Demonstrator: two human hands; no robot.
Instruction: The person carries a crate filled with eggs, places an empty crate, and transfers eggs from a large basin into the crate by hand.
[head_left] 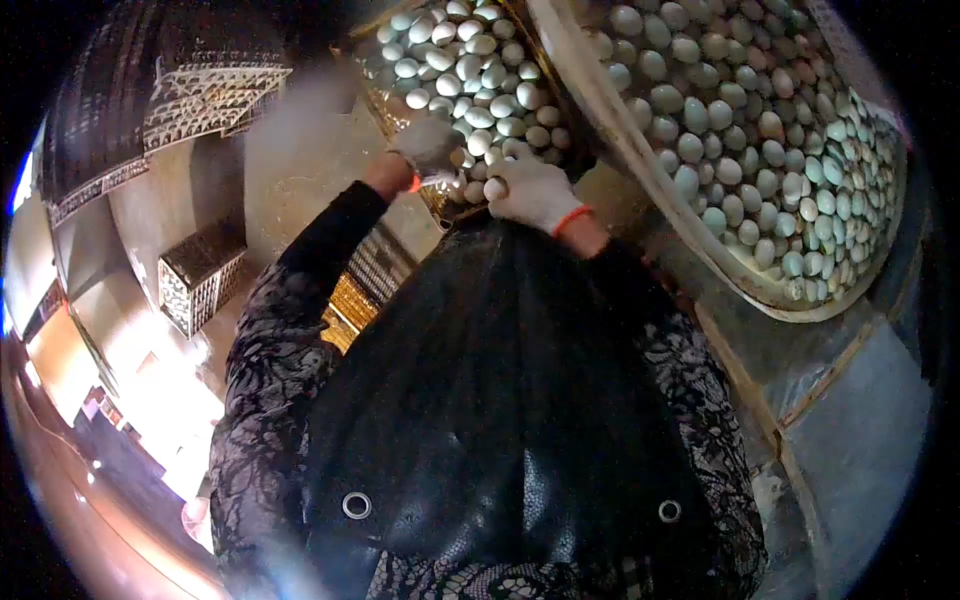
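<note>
Pale white and bluish eggs (480, 80) fill a rectangular crate (372, 95) at the top middle. My right hand (540, 192), in a white glove with an orange cuff, is at the crate's near edge with its fingers closed around an egg (495, 188). My left hand (428, 146), gloved the same way, is over the crate's left near side. Its fingers are smeared and partly hidden, so whether it holds an egg is unclear. More eggs lie just under and between both hands.
At the right stands a large tub with a pale rim (640, 165), heaped with eggs (740, 130). A yellow crate (350, 305) is below my left forearm. Stacked plastic crates (215, 90) and a single crate (203, 280) are at the left. A dark apron (480, 380) covers my front.
</note>
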